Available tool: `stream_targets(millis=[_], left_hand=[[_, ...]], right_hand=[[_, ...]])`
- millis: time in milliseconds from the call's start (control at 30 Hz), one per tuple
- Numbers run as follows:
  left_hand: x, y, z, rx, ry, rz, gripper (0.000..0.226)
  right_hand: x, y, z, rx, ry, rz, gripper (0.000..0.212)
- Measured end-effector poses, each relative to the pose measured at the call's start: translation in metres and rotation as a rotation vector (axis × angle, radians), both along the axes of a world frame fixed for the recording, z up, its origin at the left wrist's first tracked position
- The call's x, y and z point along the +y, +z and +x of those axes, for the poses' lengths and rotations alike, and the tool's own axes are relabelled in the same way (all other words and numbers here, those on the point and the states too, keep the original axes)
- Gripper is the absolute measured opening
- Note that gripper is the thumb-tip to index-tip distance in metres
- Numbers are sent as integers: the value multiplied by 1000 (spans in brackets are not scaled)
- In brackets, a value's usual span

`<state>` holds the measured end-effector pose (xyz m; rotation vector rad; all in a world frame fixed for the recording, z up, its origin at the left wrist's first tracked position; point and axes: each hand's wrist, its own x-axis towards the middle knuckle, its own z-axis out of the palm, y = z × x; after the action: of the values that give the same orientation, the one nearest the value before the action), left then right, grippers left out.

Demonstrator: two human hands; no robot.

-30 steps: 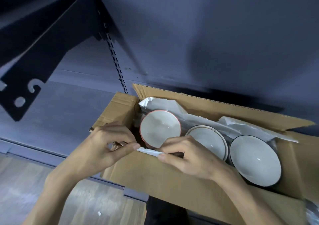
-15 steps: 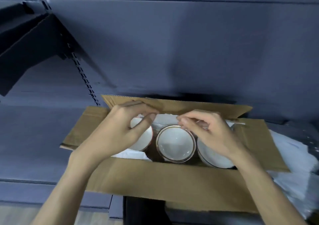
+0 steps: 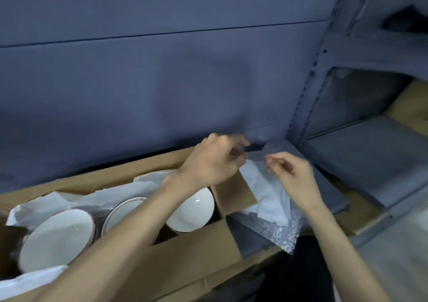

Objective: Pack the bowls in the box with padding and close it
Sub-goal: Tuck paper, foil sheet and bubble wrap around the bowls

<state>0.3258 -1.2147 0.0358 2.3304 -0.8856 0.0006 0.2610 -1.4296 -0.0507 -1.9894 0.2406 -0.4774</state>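
Item: box (image 3: 190, 250), cardboard, open, on a grey shelf (image 3: 370, 153). Contents: three bowls in a row — left bowl (image 3: 55, 239), middle bowl (image 3: 120, 209) partly behind the left forearm, right bowl (image 3: 194, 211) — with white paper (image 3: 111, 193) along the far side and at the near left corner.

Change: half a second ago both hands worked over the bowls, at the box's far side; now both are past its right end. Left hand (image 3: 215, 160) is pinched shut at the fingertips; on what is blurred, probably the wrap's top edge. Right hand (image 3: 291, 174) is curled, fingers on the wrap (image 3: 273, 199), a paper and bubble sheet lying over the right flap (image 3: 234, 195) and the shelf.

Reading: the bowls look seated; more padding is being fetched; top layer and closing remain.

Clearances: the shelf upright (image 3: 301, 116) stands just behind the hands; the back panel is near the far flap. Open room is toward the person and above the box.
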Motion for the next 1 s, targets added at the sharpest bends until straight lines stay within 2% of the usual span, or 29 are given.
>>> stream_targets(millis=[100, 233, 333, 400, 467, 567, 667, 733, 867, 900, 1000], left_hand=[[-39, -19, 28, 52, 9, 122, 29], [-68, -49, 67, 112, -16, 375, 36], [-83, -66, 82, 180, -112, 504, 38], [-93, -79, 85, 223, -151, 528, 40], [-102, -91, 84, 270, -184, 549, 52], [-113, -105, 80, 206, -235, 594, 68], [-120, -108, 73, 130, -230, 510, 63], [-122, -105, 72, 103, -216, 402, 50], [-118, -83, 75, 100, -215, 126, 10], [-117, -74, 75, 100, -213, 45, 4], [-108, -36, 70, 37, -182, -141, 10]], right_hand=[[-27, -28, -9, 165, -194, -143, 10], [-42, -56, -15, 384, -256, -134, 14], [-39, -66, -15, 433, -221, -90, 18], [-36, -69, -12, 475, -189, -67, 28], [-31, -71, -10, 501, -190, -76, 36], [-26, -72, -12, 420, -236, -67, 25], [-28, -73, -15, 298, -274, -61, 22], [-34, -73, -15, 197, -264, 74, 22], [-44, -67, -19, 26, -286, 386, 20], [-47, -68, -20, 23, -336, 422, 23], [-52, -72, -20, 121, -441, 382, 21]])
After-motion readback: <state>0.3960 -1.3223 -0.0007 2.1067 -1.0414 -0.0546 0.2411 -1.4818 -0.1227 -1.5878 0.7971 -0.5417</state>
